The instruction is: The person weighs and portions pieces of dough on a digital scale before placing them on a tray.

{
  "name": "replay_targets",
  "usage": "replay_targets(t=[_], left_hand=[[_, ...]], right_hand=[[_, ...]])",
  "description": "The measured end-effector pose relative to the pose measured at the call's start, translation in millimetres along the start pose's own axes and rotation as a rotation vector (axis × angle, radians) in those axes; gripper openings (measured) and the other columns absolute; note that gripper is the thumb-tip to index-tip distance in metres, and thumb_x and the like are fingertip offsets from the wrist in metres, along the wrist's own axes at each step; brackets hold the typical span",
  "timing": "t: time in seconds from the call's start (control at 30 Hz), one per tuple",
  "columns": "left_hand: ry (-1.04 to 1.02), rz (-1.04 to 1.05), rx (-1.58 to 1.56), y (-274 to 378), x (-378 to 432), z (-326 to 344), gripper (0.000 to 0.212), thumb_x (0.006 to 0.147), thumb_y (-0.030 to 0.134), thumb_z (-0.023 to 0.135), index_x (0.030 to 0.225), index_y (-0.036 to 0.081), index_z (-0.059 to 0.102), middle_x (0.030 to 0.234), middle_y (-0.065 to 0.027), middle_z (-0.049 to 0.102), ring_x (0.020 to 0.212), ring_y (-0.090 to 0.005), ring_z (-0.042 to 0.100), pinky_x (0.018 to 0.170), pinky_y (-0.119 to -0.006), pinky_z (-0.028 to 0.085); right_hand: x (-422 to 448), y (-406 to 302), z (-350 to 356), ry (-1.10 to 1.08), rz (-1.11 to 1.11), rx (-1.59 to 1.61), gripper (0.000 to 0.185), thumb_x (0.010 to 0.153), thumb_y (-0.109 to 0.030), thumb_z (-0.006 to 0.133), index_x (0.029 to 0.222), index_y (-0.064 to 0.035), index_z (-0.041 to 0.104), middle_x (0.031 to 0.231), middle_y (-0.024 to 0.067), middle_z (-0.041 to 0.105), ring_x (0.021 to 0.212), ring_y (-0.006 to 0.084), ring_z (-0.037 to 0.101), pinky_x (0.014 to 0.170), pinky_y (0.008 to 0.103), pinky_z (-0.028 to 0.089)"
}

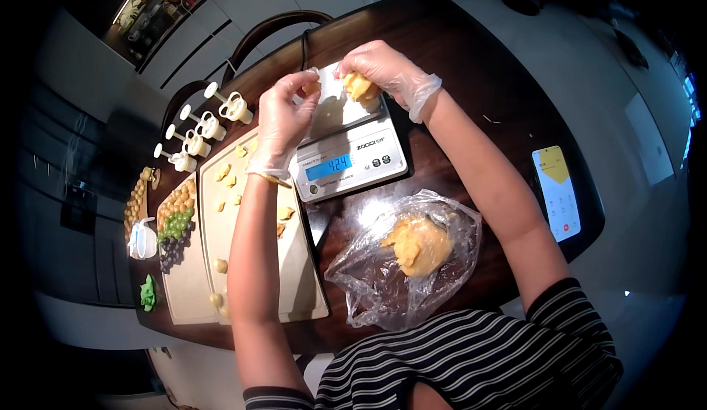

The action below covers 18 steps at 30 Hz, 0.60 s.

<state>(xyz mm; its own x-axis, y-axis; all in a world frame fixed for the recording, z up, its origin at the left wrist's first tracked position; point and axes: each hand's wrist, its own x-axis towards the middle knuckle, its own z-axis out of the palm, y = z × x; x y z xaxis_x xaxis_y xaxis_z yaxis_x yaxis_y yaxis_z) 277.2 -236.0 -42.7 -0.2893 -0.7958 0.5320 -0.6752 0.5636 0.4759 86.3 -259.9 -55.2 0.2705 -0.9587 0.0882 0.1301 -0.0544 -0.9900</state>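
Observation:
Both of my hands wear clear plastic gloves. My left hand pinches a small piece of yellow dough at the left side of the electronic scale's plate. Over the plate's right side, my right hand grips a larger lump of yellow dough. The digital scale has a lit blue display, and its plate is partly hidden by my hands. Closer to my body, a big mass of the same dough sits in an opened clear plastic bag.
Left of the scale, a beige board bears small dough pieces and pale balls. Another board carries brown, green and dark balls. White plunger moulds stand beyond. A lit phone lies near the right edge.

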Motion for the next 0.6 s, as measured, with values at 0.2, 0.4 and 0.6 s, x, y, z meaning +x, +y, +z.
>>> replay_targets(t=[0.2,0.4,0.6], left_hand=[[0.082,0.104,-0.016,21,2,-2,0.022,0.076,0.007,0.070,0.097,0.003,0.066,0.083,-0.0047,0.067,0.068,-0.0107,0.054,0.064,-0.024,0.046],[0.062,0.107,0.043,28,3,-2,0.021,0.072,0.003,0.069,0.093,0.001,0.065,0.087,-0.0118,0.067,0.071,-0.0192,0.062,0.070,-0.029,0.050],[-0.002,0.123,0.051,23,3,-7,0.020,0.073,0.005,0.070,0.092,0.002,0.067,0.080,-0.0080,0.068,0.064,-0.0140,0.057,0.064,-0.025,0.049]], right_hand=[[-2,-4,7,-0.076,0.140,0.163,0.019,0.080,-0.015,0.060,0.087,0.0018,0.067,0.081,0.0090,0.065,0.072,0.0143,0.061,0.068,0.0246,0.048],[-2,1,10,-0.133,0.077,0.071,0.019,0.083,-0.016,0.060,0.087,0.0013,0.066,0.080,0.0061,0.064,0.073,0.0117,0.059,0.068,0.0241,0.047],[-4,4,14,-0.113,-0.049,-0.027,0.014,0.078,-0.012,0.061,0.081,0.0009,0.067,0.075,0.0055,0.063,0.068,0.0112,0.057,0.065,0.0237,0.045]])
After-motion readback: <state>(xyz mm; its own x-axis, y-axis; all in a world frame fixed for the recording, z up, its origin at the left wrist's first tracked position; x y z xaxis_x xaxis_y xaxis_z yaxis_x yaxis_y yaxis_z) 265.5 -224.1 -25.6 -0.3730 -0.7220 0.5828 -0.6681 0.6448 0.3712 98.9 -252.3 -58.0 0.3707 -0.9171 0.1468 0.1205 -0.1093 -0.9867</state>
